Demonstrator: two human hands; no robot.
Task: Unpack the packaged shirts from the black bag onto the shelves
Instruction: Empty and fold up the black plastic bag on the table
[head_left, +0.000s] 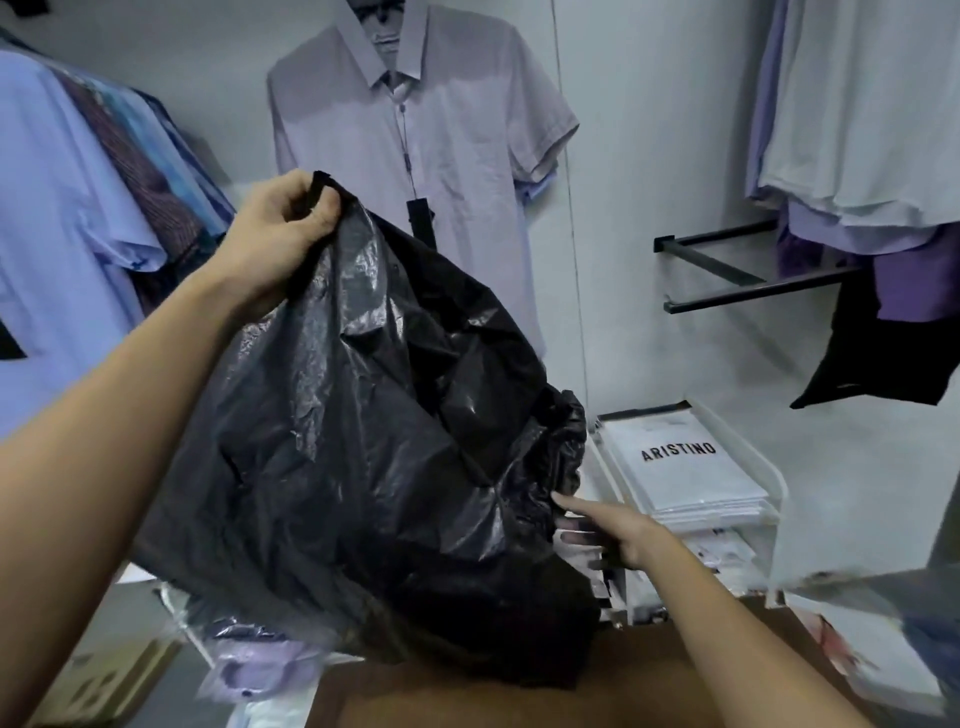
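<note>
left hand (280, 228) pinches the bag (374, 441) by its top edge, lifted over the shelf (748, 467). right hand (608, 530) grips the bag's lower side, fingers partly hidden. step: emptying. next: probably tip it or reach inside; packed shirts (685, 467) already stacked right.

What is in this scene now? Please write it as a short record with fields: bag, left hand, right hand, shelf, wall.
bag: black bag, crumpled, held up in the air
left hand: left hand pinches the bag's top edge
right hand: right hand touches the bag's lower side; grip partly hidden
shelf: clear shelf holding packaged shirts in a stack
wall: lilac shirt hanging
</note>
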